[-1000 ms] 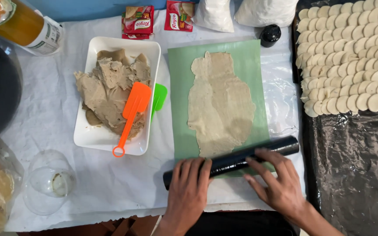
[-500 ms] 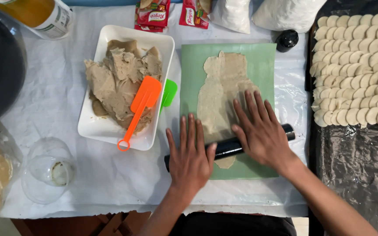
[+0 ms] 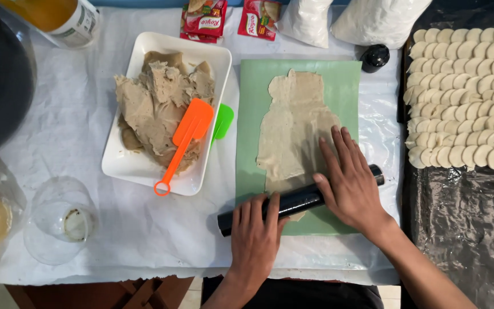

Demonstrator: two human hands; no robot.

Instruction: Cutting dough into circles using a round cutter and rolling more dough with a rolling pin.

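A black rolling pin [image 3: 295, 201] lies across the near end of a thin rolled dough sheet [image 3: 294, 126] on a green mat [image 3: 347, 91]. My left hand [image 3: 255, 234] rests flat on the pin's left part, fingers spread. My right hand [image 3: 350, 183] presses flat on the pin's right part, with its fingers reaching over the dough. Neither hand grips the pin; both palms lie on top of it.
A white dish [image 3: 138, 171] with brown filling, an orange spatula [image 3: 183, 143] and a green spatula [image 3: 222, 121] sits left of the mat. Several round dough discs [image 3: 464, 97] fill a black tray at right. A glass [image 3: 58, 220], a bottle [image 3: 64, 17], sachets and flour bags stand around.
The pin first rolled away from me over the dough with both hands on it, then came partway back toward the mat's near end. The view has shifted slightly.
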